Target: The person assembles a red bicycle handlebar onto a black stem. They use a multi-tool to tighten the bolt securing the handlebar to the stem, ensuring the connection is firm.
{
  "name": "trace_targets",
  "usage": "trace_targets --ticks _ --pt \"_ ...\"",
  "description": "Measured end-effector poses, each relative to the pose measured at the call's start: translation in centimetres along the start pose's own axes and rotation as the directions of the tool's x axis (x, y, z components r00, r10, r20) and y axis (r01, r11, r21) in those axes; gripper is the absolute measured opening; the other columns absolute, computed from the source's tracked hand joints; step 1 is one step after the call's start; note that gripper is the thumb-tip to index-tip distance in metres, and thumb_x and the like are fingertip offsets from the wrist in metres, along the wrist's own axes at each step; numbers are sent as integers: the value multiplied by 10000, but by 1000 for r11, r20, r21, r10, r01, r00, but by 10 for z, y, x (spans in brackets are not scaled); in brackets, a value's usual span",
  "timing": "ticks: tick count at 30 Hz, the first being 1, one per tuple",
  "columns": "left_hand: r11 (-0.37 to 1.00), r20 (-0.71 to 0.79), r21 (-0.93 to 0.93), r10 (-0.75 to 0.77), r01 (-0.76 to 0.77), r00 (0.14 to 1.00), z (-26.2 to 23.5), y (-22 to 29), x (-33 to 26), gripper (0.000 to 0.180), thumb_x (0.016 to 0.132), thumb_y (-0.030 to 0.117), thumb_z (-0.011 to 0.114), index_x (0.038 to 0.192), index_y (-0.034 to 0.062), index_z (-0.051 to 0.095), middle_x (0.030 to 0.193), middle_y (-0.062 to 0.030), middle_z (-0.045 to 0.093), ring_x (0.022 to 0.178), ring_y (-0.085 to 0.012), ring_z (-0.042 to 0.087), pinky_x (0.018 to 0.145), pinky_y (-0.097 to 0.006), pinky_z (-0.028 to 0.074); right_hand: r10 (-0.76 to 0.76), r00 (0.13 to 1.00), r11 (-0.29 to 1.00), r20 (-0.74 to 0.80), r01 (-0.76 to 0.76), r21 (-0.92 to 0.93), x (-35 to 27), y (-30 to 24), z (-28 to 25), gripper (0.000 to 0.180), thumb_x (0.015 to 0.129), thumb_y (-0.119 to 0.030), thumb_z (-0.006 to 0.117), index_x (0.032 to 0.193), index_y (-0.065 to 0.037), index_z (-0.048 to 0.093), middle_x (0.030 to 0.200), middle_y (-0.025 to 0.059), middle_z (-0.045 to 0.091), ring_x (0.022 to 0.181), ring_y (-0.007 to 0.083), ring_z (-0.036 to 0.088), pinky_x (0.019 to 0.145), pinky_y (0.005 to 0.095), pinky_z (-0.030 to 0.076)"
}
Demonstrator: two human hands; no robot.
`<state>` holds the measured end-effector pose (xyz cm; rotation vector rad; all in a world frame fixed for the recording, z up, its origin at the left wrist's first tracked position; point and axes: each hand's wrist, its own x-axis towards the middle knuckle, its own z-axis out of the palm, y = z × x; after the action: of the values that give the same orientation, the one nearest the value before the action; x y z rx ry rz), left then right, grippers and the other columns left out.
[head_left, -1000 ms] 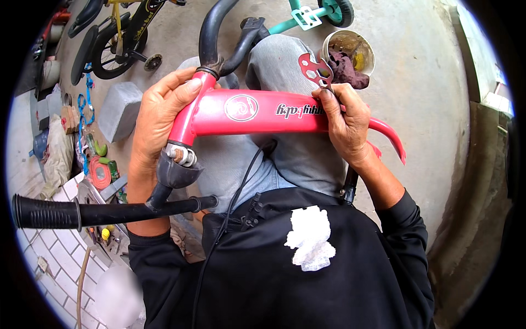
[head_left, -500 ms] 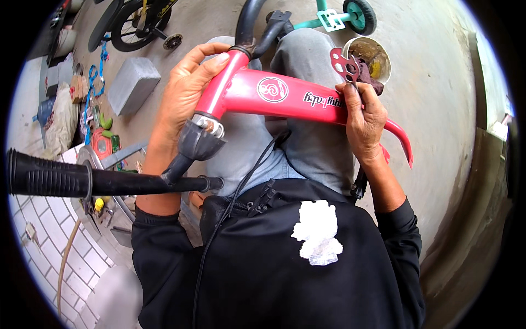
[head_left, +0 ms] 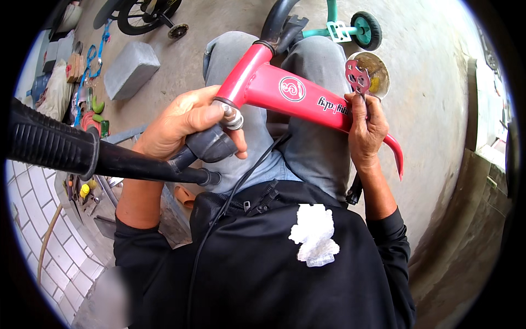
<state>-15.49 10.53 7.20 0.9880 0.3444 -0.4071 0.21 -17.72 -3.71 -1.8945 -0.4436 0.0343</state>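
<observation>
Red bike frame [head_left: 285, 90] lies across the person's lap, head tube end to the left, thin tail end curving down past the right knee.

Left hand [head_left: 183, 126] is closed around the head tube junction, thumb near the silver nut [head_left: 234, 118] and the black stem clamp [head_left: 211, 145]. Black handlebar [head_left: 109, 159] runs out from that clamp toward the left edge, with its ribbed grip [head_left: 46, 143] at the far left.

Right hand [head_left: 367, 129] is wrapped around the rear part of the frame from the far side, fingers curled over the tube. It also pinches a flat red multi-hole wrench [head_left: 357, 75], which stands upright above the knuckles.

Around:
- Round bowl [head_left: 383, 74] with brownish contents on the concrete just behind the wrench, partly hidden by it.
- Teal kids' bike with a small black wheel [head_left: 366, 30] at the top, beyond the knees.
- Grey concrete block [head_left: 130, 68] upper left; another bike wheel [head_left: 139, 13] past it.
- Clutter of tools and blue items [head_left: 90, 60] along the left side.
- Black cable [head_left: 230, 197] hangs down over the black jacket; white rag [head_left: 315, 234] sits on the chest.

Left forearm and handlebar block the view of the ground below the frame.
</observation>
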Motion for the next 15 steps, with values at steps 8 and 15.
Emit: trace_targets --ticks 8,15 --pt "978 -190 173 -82 116 978 15 17 -22 697 777 354 735 1233 -102 471 1026 -251 665 852 -293 720 587 -262 587 19 1000 1000 -13 -20 -16 -1 -2 1 165 989 -144 598 941 -8 677 787 23 690 699 53 571 642 224 461" --pt "956 -200 217 -153 196 968 6 22 -26 721 773 331 763 1260 -106 462 1065 -253 656 856 -283 722 637 -298 611 4 999 999 -33 -5 -38 -1 -2 1 173 992 -152 596 942 -8 678 785 30 692 707 65 576 658 234 469"
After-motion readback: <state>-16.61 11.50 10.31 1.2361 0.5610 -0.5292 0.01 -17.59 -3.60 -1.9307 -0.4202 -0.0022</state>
